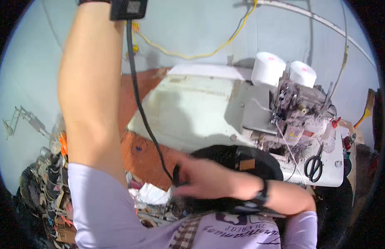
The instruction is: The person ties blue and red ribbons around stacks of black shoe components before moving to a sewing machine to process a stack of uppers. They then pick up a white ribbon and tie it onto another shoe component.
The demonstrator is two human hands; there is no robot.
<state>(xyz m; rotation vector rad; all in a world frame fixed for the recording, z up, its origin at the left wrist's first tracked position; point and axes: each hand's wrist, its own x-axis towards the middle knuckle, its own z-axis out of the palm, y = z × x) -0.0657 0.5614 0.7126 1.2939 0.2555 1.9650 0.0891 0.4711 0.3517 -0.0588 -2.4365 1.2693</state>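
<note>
My left arm stretches up along the left side, and its hand lies beyond the upper edge. A black box-shaped device is strapped near that wrist. From it a black cable hangs down to my right hand, which is bent across in front of my body. Its fingers are closed around the cable's lower end, though motion blurs them. A dark band with a black device circles my right wrist. Behind this hand sits a dark rounded thing, perhaps a seat, with a small brown patch on it.
An overlock sewing machine with white thread cones stands on the white table. Black-handled scissors lie at its right end. Heaped cloth and scraps fill the lower left. A yellow cord hangs along the wall.
</note>
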